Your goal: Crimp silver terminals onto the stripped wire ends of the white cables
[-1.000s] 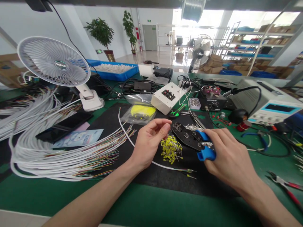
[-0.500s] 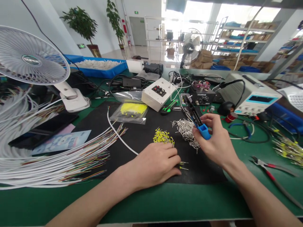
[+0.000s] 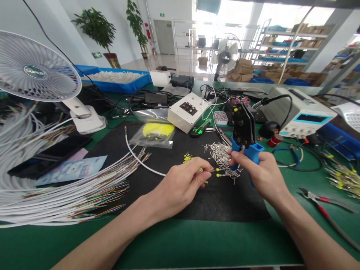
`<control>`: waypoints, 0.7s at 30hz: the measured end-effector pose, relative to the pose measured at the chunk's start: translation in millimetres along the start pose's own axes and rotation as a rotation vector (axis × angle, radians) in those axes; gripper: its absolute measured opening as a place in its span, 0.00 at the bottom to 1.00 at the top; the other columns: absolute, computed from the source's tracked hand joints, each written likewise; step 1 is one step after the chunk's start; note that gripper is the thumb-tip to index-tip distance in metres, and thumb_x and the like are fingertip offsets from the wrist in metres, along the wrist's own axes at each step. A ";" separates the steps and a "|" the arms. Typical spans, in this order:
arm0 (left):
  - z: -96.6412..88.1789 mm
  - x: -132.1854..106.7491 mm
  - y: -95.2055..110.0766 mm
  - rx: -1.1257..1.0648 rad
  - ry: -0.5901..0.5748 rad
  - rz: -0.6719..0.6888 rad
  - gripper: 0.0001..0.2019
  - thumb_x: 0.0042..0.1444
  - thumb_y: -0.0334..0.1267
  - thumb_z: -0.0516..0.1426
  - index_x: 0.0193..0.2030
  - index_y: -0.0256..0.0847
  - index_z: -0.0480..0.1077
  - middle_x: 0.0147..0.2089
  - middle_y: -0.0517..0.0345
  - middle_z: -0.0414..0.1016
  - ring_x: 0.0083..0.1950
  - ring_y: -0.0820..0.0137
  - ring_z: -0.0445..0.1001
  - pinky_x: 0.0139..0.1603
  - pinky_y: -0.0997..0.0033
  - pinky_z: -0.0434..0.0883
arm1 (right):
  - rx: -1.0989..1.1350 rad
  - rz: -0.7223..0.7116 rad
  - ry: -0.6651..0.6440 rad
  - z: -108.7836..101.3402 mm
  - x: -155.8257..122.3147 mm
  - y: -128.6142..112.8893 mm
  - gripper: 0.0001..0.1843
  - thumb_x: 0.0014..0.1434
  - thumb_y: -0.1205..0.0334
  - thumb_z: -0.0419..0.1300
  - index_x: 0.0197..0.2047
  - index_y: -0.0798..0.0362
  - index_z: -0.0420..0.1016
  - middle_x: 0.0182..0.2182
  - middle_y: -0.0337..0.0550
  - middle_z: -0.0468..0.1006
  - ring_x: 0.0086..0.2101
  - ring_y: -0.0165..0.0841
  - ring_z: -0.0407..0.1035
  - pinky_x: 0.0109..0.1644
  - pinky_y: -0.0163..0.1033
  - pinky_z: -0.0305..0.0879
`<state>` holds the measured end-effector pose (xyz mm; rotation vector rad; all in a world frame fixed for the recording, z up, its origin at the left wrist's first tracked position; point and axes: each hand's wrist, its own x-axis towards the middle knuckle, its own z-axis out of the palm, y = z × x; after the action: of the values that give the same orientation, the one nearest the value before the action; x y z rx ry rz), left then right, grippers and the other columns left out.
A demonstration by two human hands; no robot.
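Note:
My left hand [image 3: 180, 183] is closed in a pinch on the wire ends of a white cable [image 3: 142, 164]. Thin wires tipped with yellow-collared metal terminals [image 3: 218, 175] stick out past its fingertips. My right hand [image 3: 263, 172] grips a crimping tool [image 3: 244, 125] by its blue handles, black head upward, handles spread apart. Between and behind the hands lies a heap of silver metal pins [image 3: 221, 153] on the black mat [image 3: 225, 202]. Partly hidden behind my left hand is a small pile of yellow-collared terminals [image 3: 187, 157].
Many white cables with bare coloured wire ends [image 3: 92, 187] cover the left, beside a white fan [image 3: 36, 71]. A bag of yellow parts [image 3: 157, 130] and a switch box [image 3: 185, 112] stand behind the mat. Red-handled cutters [image 3: 317, 202] lie at right.
My left hand has lifted from the mat and turned, bringing the terminal-tipped wires up towards the right hand. The crimping tool has swung upright, its handles now showing apart.

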<state>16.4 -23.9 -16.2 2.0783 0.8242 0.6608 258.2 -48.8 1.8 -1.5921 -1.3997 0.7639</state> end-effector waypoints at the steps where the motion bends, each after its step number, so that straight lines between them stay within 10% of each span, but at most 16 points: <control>1: -1.6 0.2 0.4 -0.117 0.015 -0.052 0.10 0.73 0.44 0.49 0.51 0.45 0.66 0.38 0.59 0.72 0.35 0.72 0.71 0.39 0.68 0.68 | 0.022 0.002 -0.001 -0.3 -0.3 -0.8 0.19 0.61 0.46 0.64 0.28 0.53 0.82 0.33 0.44 0.82 0.37 0.39 0.73 0.40 0.41 0.61; 7: -8.4 6.9 -7.3 -0.571 0.058 -0.067 0.09 0.68 0.45 0.58 0.46 0.42 0.68 0.44 0.56 0.70 0.32 0.76 0.63 0.33 0.72 0.64 | 0.199 0.016 -0.066 6.1 -3.6 1.6 0.18 0.59 0.46 0.67 0.30 0.52 0.84 0.34 0.45 0.84 0.41 0.41 0.75 0.45 0.42 0.66; 21: 13.0 6.6 -4.3 -0.338 0.243 -0.023 0.06 0.68 0.40 0.58 0.46 0.42 0.74 0.42 0.58 0.72 0.43 0.70 0.72 0.45 0.70 0.68 | 0.130 -0.059 -0.016 34.5 -25.1 -6.0 0.11 0.54 0.50 0.71 0.36 0.48 0.85 0.35 0.41 0.84 0.36 0.36 0.75 0.44 0.41 0.70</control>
<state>28.2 -23.2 -25.8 1.7031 0.8055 0.9813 220.7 -66.3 -10.5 -1.4417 -1.3736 0.8175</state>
